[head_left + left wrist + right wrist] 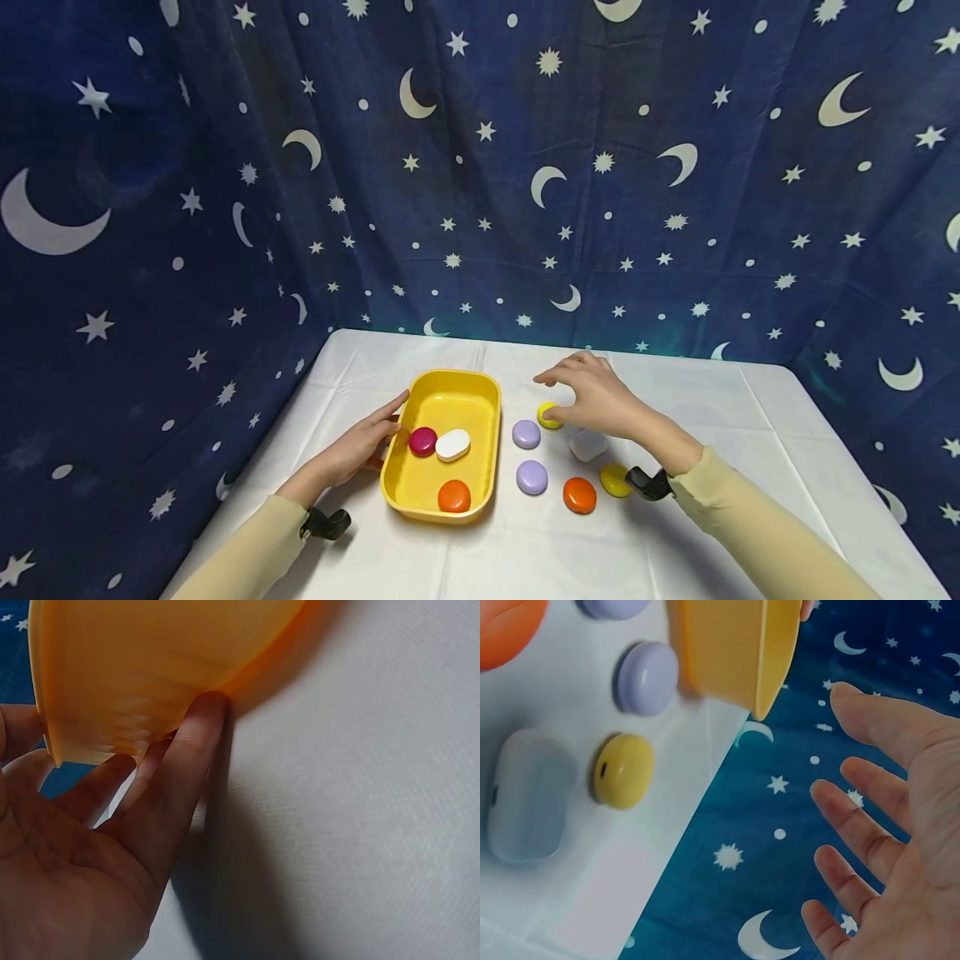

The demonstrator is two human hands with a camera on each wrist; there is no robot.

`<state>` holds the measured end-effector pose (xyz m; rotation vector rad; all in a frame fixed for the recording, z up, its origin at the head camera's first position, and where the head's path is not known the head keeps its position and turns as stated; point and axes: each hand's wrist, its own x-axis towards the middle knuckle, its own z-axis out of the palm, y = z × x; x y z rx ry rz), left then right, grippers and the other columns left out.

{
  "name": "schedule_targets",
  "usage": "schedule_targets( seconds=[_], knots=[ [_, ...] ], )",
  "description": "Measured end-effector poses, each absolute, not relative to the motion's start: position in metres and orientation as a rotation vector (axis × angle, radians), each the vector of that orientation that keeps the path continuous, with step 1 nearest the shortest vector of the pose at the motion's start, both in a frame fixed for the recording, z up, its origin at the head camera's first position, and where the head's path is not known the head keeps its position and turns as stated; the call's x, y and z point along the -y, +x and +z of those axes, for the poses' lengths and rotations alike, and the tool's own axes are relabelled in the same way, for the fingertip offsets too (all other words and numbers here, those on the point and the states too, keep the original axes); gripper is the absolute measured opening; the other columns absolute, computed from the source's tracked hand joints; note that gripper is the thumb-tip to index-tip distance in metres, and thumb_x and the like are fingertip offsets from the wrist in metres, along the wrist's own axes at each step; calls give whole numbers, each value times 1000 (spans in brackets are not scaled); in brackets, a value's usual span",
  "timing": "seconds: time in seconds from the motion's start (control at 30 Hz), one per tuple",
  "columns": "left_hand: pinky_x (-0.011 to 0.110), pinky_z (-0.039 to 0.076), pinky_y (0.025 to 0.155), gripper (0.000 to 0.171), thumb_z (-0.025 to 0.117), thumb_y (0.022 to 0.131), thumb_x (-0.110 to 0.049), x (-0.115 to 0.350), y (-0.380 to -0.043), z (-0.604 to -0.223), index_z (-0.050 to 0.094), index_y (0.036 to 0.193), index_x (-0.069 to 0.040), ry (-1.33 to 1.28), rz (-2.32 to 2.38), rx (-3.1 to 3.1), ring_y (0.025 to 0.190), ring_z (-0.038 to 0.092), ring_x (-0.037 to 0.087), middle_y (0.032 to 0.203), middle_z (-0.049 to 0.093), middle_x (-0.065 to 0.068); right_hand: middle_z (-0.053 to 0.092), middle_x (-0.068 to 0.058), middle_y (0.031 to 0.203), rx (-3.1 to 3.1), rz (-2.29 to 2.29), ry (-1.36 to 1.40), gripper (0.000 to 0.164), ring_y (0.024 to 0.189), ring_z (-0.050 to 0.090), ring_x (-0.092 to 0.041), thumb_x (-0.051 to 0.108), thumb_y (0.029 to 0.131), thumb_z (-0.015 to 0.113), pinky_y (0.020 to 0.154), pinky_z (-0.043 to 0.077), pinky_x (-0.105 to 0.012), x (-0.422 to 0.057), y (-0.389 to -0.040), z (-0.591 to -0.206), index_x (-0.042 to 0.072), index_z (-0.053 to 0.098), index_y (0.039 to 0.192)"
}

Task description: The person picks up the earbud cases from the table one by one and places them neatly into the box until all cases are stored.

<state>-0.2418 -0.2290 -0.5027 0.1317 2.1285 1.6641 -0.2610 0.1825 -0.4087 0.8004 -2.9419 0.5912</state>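
My left hand [352, 450] lies against the outer left wall of a yellow tray [497, 433], its fingers and thumb touching the side, as the left wrist view shows. Inside the tray are a magenta rounded case [423, 442], a white oval case [453, 446] and an orange round case [454, 496]. Over the table, my right hand [600, 398] hovers with fingers spread and nothing held. It is nearest a small yellow case [624, 771] with a dark slot in its side. A larger white case [532, 796] sits partly under that hand in the head view.
Right of the tray lie two lilac round cases [527, 434], an orange case [580, 495] and a second yellow case [616, 480]. They rest on a white cloth-covered table [517, 558]. A dark blue star-and-moon curtain [480, 183] hangs behind and to the left.
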Motion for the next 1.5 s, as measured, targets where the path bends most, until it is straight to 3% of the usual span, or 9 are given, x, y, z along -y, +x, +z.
schedule_targets(
  seconds=[0.43,0.7,1.5],
  knots=[
    [45,61,79,63,47,107,-27,230,-242,-505,23,164,-33,143,1677,-2115,108,65,30,155,38,25,66,14,105,3006,542,753,53,120,47,-24,38,79,87,103,35,-53,-219,-244,-433,27,72,129],
    [43,61,75,62,45,108,-27,230,-242,-504,22,165,-32,156,1658,-2139,99,65,29,149,44,24,69,8,105,3032,496,706,52,117,49,-27,39,78,87,100,36,-56,-248,-230,-448,24,73,127],
    [44,61,76,63,45,108,-26,228,-241,-503,21,165,-31,147,1667,-2121,99,66,29,151,42,25,62,15,100,3115,555,628,65,103,52,-17,48,68,92,89,42,-47,-283,-199,-489,20,73,123]
  ],
)
